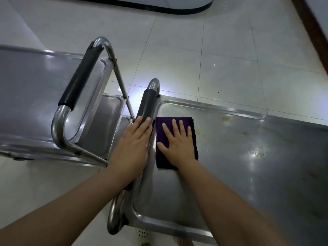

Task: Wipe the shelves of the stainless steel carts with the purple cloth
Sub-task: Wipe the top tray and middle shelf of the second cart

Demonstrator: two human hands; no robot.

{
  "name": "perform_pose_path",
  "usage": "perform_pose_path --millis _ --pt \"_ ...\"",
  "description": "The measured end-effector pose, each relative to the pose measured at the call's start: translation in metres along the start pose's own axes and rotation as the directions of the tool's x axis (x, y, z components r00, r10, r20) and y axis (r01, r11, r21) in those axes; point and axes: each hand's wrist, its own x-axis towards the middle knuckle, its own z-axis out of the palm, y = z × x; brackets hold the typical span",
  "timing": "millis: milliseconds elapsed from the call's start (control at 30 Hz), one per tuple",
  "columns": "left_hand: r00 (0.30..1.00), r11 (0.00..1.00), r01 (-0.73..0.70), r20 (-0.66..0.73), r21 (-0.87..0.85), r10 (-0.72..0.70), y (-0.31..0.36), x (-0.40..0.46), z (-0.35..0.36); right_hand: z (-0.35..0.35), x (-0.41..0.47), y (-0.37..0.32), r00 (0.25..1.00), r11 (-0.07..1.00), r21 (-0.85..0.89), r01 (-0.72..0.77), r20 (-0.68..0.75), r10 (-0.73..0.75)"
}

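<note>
Cloth (pixel 160 127), purple, lies flat under the right hand (pixel 177 144), whose spread straight fingers press it to the cart shelf (pixel 248 174).

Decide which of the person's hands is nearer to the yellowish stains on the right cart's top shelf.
The right hand. It lies flat on the purple cloth on that shelf, left of the stains. The left hand rests farther left, on the cart's black handle.

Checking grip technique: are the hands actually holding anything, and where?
Nothing is gripped. Right hand presses flat on the cloth's middle; left hand rests flat on the cart handle.
</note>
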Motion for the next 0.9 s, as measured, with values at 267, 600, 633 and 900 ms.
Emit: perform_pose_path --millis 267,600,633,900 --pt "0.999 0.996 0.021 0.024 0.083 -0.023 0.006 0.002 -0.002 -0.021 -0.033 0.124 0.981 0.981 -0.029 -0.194 0.005 0.194" --pt "1.000 0.996 0.004 -0.025 0.095 -0.002 0.012 0.003 0.002 -0.023 -0.053 0.159 0.882 0.882 0.011 -0.471 0.000 0.471" --pt "0.999 0.994 -0.005 -0.033 0.107 0.008 0.012 0.003 0.001 -0.023 -0.051 0.147 0.868 0.868 0.020 -0.496 0.009 0.496" --pt "0.999 0.990 -0.023 -0.036 0.140 0.028 0.013 0.003 -0.007 -0.009 -0.013 0.014 0.986 0.986 -0.019 -0.165 0.028 0.166"
